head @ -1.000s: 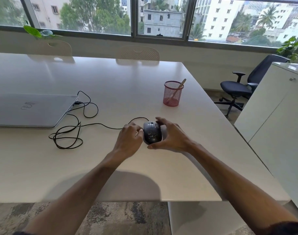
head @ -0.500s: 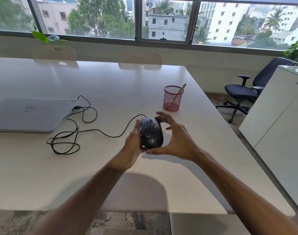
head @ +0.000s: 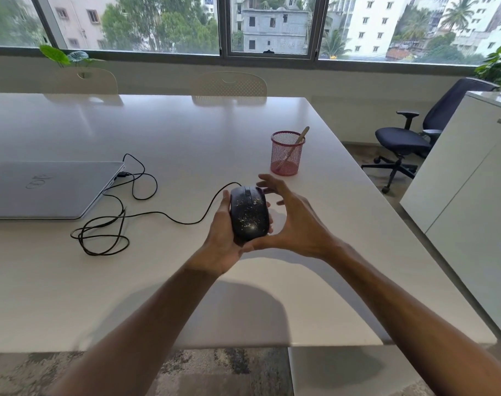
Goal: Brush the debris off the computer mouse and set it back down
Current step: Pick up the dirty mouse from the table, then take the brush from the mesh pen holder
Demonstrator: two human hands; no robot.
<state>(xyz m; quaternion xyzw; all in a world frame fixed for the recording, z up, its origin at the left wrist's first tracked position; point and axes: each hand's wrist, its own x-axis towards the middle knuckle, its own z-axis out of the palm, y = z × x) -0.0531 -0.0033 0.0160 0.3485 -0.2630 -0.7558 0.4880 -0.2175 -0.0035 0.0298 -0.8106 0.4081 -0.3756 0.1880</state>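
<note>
Here, one speckled computer mouse is held above the desk near its right edge, gripped by the left hand; the right hand is spread beside it. Beyond, one mesh cup and one laptop are seen.

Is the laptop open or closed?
Closed. The laptop lies flat on the table with its lid down, logo facing up, no screen or keys showing.
</note>
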